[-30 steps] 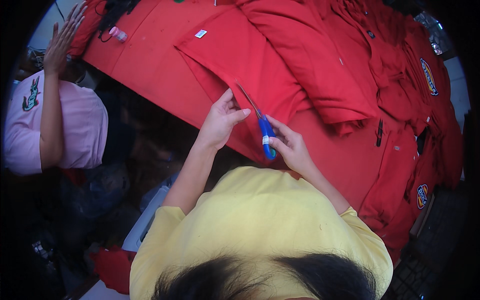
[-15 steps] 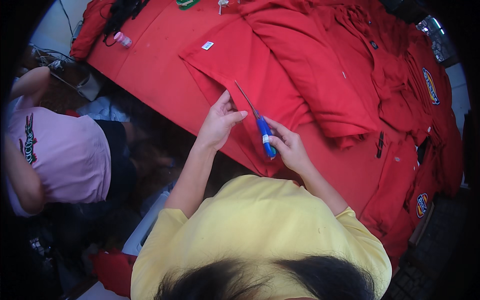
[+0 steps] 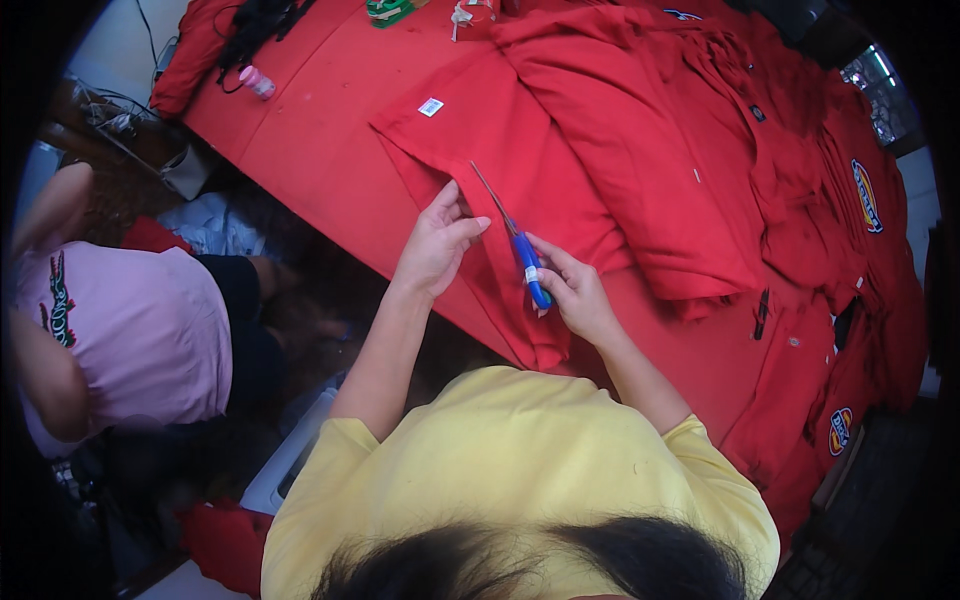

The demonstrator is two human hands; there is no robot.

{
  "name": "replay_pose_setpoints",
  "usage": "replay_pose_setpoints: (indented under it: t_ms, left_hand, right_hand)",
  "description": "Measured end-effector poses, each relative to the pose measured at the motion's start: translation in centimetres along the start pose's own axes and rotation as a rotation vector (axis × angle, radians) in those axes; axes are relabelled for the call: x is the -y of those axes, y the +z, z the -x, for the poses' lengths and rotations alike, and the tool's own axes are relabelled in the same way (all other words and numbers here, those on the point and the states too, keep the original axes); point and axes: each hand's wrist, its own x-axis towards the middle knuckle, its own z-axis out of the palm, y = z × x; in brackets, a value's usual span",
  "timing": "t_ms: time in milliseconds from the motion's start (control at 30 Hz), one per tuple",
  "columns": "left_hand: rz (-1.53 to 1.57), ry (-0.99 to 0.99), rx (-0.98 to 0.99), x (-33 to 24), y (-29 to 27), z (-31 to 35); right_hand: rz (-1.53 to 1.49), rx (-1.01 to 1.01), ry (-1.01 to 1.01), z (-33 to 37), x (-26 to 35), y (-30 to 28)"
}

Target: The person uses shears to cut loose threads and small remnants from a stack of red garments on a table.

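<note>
My left hand is at the near edge of a red garment spread on the table. Its fingers are curled at the fabric's edge, with the thumb lying over the cloth; part of the grip is hidden. In my right hand is a pair of scissors with blue handles and a white label. They are seen nearly edge-on, and the slim blades point up and left over the garment, just right of my left fingertips. A small white tag lies on the garment beyond my hands.
More red garments are heaped across the right of the red-covered table. A pink bottle and a green object sit toward the back. A person in a pink shirt is at the left, beside the table.
The view has shifted slightly, so the table and garments appear a little lower and farther right. Both hands keep nearly the same pose, and the scissors stay in my right hand.
</note>
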Motion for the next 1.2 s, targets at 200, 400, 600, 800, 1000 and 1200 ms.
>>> replay_pose_setpoints:
  t_ms: [200,400,600,800,1000,1200]
  left_hand:
    - [0.049,0.044,-0.02,-0.4,-0.9,-1.5]
    - [-0.004,0.017,-0.012,-0.6,-0.8,-1.2]
    - [-0.022,-0.025,0.002,-0.8,-1.3,-1.4]
    - [-0.087,-0.042,0.015,-0.3,-2.0,-1.7]
    - [-0.184,-0.122,-0.07,1.7,-2.7,-1.2]
    - [-0.408,-0.208,-0.163,4.3,-5.8,-0.7]
  right_hand:
    - [0.071,-0.04,-0.18,-0.6,-0.8,0.8]
    - [0.05,0.002,-0.087,-1.9,0.9,0.5]
    - [-0.032,0.016,-0.054,-2.8,-0.1,0.1]
    - [-0.024,0.032,-0.074,-3.4,0.3,0.2]
    - [-0.216,-0.02,-0.061,-3.5,1.0,-0.5]
    - [-0.171,-0.202,-0.129,-1.6,1.9,-0.8]
